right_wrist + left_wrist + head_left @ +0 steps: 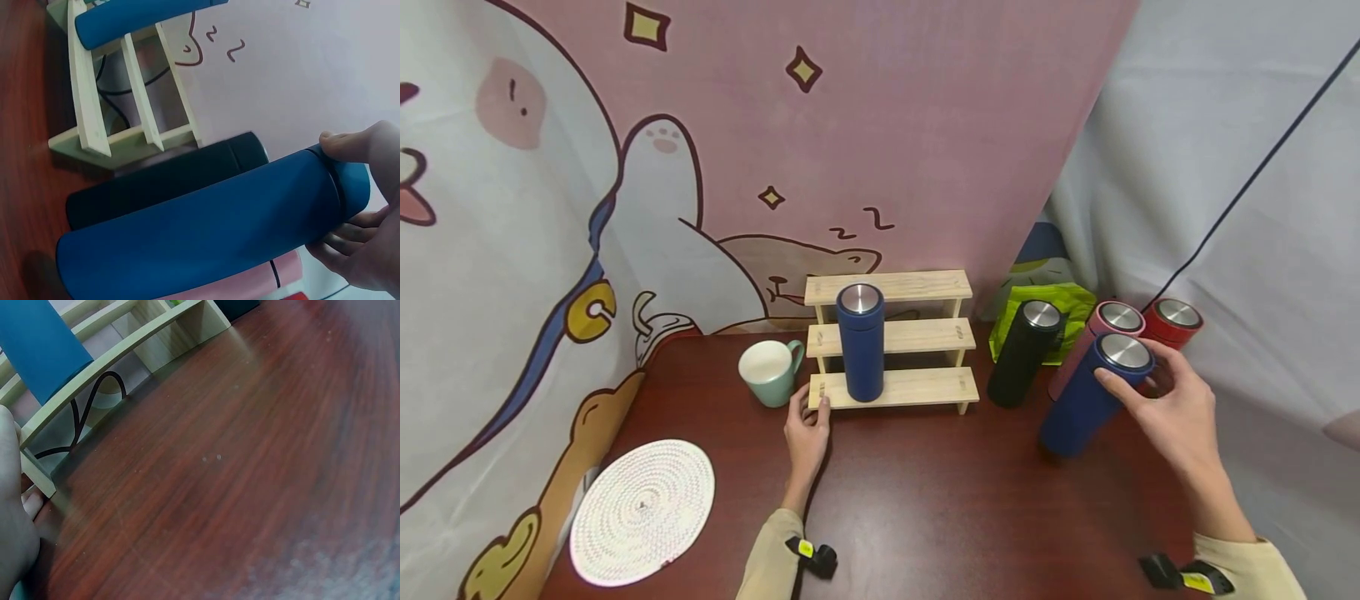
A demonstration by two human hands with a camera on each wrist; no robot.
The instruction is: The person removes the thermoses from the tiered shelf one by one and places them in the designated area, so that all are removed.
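A three-tier wooden step rack (pixel 917 386) stands against the backdrop, with one blue thermos flask (pixel 862 354) upright on its lowest step. My left hand (pixel 807 433) grips the left end of that step, thumb at the front edge; in the left wrist view the hand (pixel 14 512) shows beside the rack's end leg. To the right, my right hand (pixel 1180 408) holds a second blue flask (pixel 1082 408) around its upper part, thumb on the near side and fingers behind. This flask (pixel 206 231) overlaps the black flask (pixel 169 178) and a pink flask (pixel 250 281) in the right wrist view.
A black flask (pixel 1026 354), a pink flask (pixel 1105 321) and a red flask (pixel 1172 323) stand at the right near a green bag (pixel 1078 302). Left of the rack is a mint mug (pixel 771 379). A round woven mat (pixel 643 508) lies at the table's left edge.
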